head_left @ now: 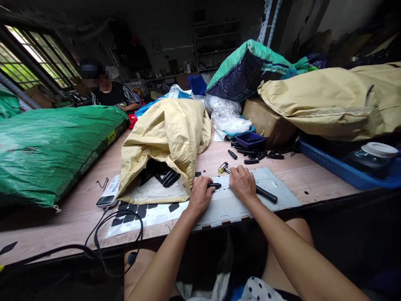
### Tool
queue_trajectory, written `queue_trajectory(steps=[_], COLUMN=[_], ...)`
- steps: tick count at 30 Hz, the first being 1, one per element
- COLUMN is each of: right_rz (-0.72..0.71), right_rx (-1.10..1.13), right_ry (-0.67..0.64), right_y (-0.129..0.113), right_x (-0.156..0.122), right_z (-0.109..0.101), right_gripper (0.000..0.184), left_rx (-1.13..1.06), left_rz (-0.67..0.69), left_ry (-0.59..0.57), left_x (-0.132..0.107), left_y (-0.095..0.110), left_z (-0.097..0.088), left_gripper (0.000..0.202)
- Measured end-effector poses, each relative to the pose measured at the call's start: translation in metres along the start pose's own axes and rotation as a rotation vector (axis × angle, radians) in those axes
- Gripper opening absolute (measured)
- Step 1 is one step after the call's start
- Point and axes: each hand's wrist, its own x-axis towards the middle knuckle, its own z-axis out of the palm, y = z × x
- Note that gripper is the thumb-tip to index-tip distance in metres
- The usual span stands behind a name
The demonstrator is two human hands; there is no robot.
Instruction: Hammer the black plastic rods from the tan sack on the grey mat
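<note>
My left hand [201, 193] is closed around a short black cylindrical piece [215, 185], which pokes out to the right over a grey board [232, 205]. My right hand [242, 182] has its fingers wrapped round the shaft of a small hammer [266, 194]. The hammer's metal and yellow head points away from me, and its black grip sticks out to the right of the wrist. Just left of my left hand, a tan sack [175, 133] lies with its mouth towards me, and black pieces [170, 178] show inside it.
Loose black pieces [251, 161] lie around a purple tray [250, 140] beyond my hands. A green sack [56, 150] fills the left side. A white device [109, 192] trails a cable over the edge. At right stands a blue basket [332, 167]. Another person [115, 96] sits across.
</note>
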Motion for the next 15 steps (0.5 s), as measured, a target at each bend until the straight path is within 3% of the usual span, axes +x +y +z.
queue_trajectory(steps=[5, 15], right_rz=[-0.005, 0.003], right_rx=[0.003, 0.119], right_ry=[0.006, -0.038], right_y=[0.0, 0.006], right_x=[0.0, 0.005], right_z=[0.0, -0.006], right_gripper=[0.029, 0.029], left_rx=[-0.024, -0.183], left_rz=[-0.011, -0.037], left_ry=[-0.012, 0.037], left_x=[0.006, 0.007], left_y=[-0.02, -0.027], left_z=[0.003, 0.006], left_gripper=[0.015, 0.02])
